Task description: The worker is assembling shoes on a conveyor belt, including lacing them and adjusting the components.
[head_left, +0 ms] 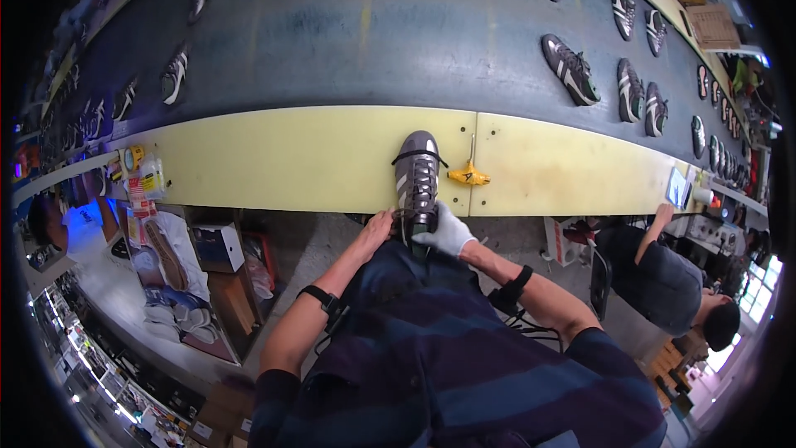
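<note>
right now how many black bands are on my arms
2: one black band on the left forearm, a second band on the right forearm; any under the sleeves would be hidden.

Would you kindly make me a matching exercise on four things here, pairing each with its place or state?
Things
1. Shiny grey lace-up shoe with pale stripes, over the pale yellow worktop
2. Yellow T-handled metal tool
3. Left hand
4. Right hand

Places and states
A. Wearing a white glove
B. Toe toward the picture's upper edge
C. Bare
D. Lying right of that shoe

Pairs: 1-B; 2-D; 3-C; 4-A
</note>
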### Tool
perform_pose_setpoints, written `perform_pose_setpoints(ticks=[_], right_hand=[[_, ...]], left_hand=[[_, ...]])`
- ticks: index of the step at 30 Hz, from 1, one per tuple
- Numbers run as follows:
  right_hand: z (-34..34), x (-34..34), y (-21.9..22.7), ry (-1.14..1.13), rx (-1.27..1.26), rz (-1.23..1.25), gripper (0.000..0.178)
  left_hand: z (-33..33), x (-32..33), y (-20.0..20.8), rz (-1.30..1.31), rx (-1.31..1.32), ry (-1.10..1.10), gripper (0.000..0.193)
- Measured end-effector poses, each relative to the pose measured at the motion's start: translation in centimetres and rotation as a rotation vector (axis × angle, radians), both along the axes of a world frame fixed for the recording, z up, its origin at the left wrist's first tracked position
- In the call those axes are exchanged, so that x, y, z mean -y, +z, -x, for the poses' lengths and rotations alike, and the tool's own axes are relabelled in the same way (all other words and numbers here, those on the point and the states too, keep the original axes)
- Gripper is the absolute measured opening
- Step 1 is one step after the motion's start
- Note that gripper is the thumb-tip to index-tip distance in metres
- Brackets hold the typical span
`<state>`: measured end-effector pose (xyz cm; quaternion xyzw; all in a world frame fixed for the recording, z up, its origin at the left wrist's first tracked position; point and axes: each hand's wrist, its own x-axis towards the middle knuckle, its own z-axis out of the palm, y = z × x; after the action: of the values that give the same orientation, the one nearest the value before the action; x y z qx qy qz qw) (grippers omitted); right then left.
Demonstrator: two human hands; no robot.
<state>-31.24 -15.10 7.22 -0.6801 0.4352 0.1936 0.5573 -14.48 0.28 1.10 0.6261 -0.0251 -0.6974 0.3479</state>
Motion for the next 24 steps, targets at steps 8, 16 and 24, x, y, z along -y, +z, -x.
perform_pose_setpoints(ticks=[8,16,24], right_hand=[[0.6,-1.5,2.4,-0.323,-0.010,-0.091,0.084],[5.3,2.6,10.5,-0.524,0.275,-0.832,0.045],[-0.6,5.5,11.8,-0.432,0.380,-0.783,0.060]], left_hand=[[1.0,1.1,3.2,0.085,-0.357,-0.013,0.060],[-1.5,4.4,14.9,0.215,-0.200,-0.346,0.049],[-5.0,4.2,18.4,0.306,0.174,-0.225,0.049]])
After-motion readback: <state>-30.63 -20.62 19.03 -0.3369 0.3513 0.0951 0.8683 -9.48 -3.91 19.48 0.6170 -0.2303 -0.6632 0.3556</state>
